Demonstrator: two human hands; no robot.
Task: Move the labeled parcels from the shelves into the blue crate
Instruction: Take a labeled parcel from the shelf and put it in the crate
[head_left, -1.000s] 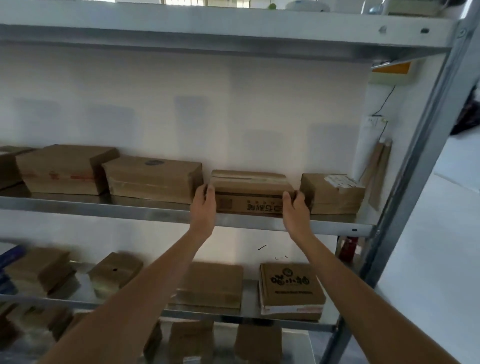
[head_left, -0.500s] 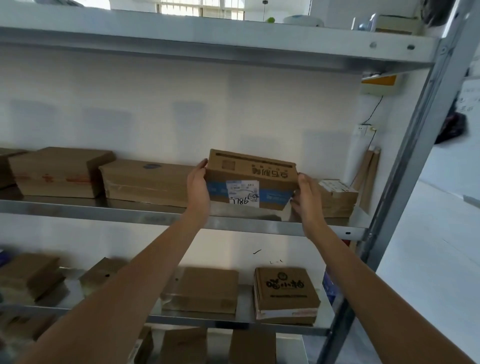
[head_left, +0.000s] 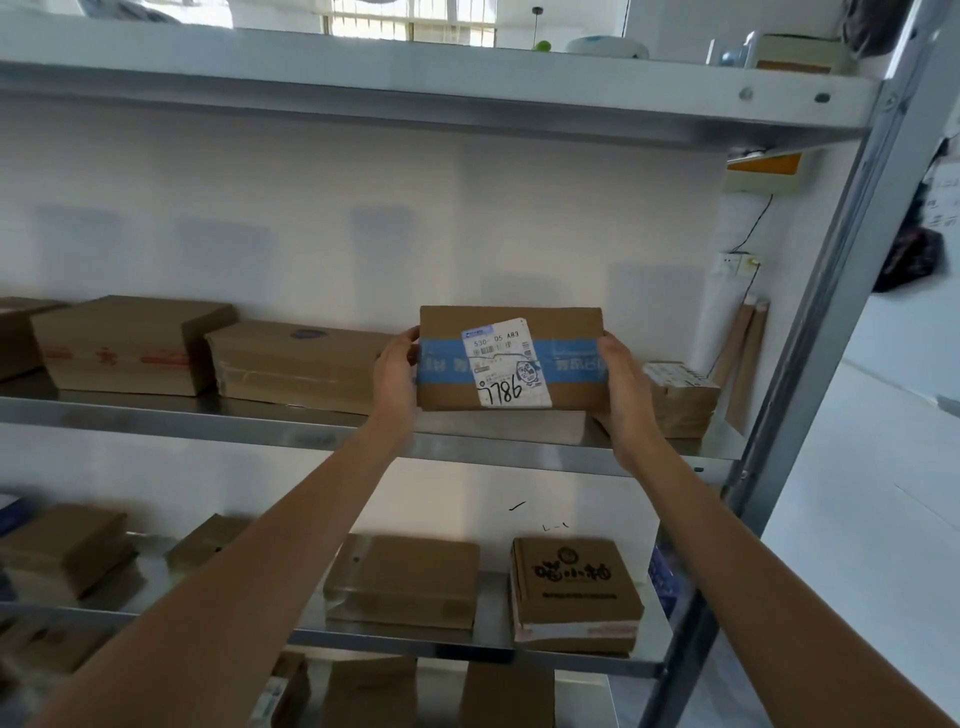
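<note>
A brown cardboard parcel (head_left: 571, 322) with blue tape and a white label marked 7786 is lifted off the middle shelf (head_left: 156, 410), its labeled face tipped toward me. My left hand (head_left: 397, 374) grips its left end and my right hand (head_left: 626, 384) grips its right end, fingers curled round the edges. More brown parcels lie on the same shelf: two to the left (head_left: 130, 343) (head_left: 296, 364) and a small labeled one (head_left: 683, 395) to the right, partly behind my right hand. The blue crate is not in view.
The lower shelf (head_left: 405, 644) carries several flat cardboard boxes, one printed with a black logo (head_left: 574, 584). A metal upright (head_left: 810, 364) frames the rack's right side. Beyond it lies open pale floor (head_left: 862, 519). The top shelf (head_left: 415, 88) hangs overhead.
The parcel went from lying flat on the shelf to being lifted and tipped up, so its labeled, blue-taped face now points at me. Both hands stayed on its ends.
</note>
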